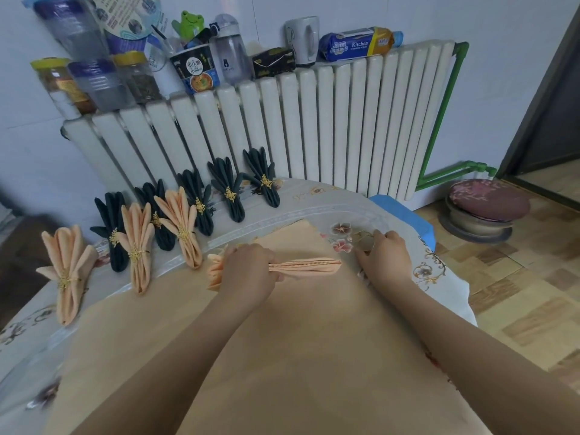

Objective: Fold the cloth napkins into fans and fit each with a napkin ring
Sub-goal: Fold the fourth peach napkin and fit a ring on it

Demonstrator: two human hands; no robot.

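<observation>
Radiator [314, 127], white and ribbed, backs the scene and serves as the landmark; its top carries jars, a noodle cup, a water bottle and a kettle. In front of the radiator a table under a floral tablecloth [317, 199] holds a spread peach cloth [282, 324], and the work happens on that cloth. Along the table edge nearest the radiator stand five dark finished fans [229, 193], with three peach finished fans [179, 227] just in front of them, each cinched by a gold ring. The pleated peach napkin [307, 266] lies across the spread cloth with its long axis running side to side, parallel to the radiator. The left hand [248, 271] grips it near its left end, fingers curled round the pleats, so the free end points right. That free end aims towards the right hand [383, 259], which rests near it on the tablecloth with fingers bent over a gold napkin ring [364, 238]; whether the ring is already pinched cannot be told. The right hand is plainly nearer the ring. Judged from this, the ring must slide leftwards over the free end, and nothing lies between them.
</observation>
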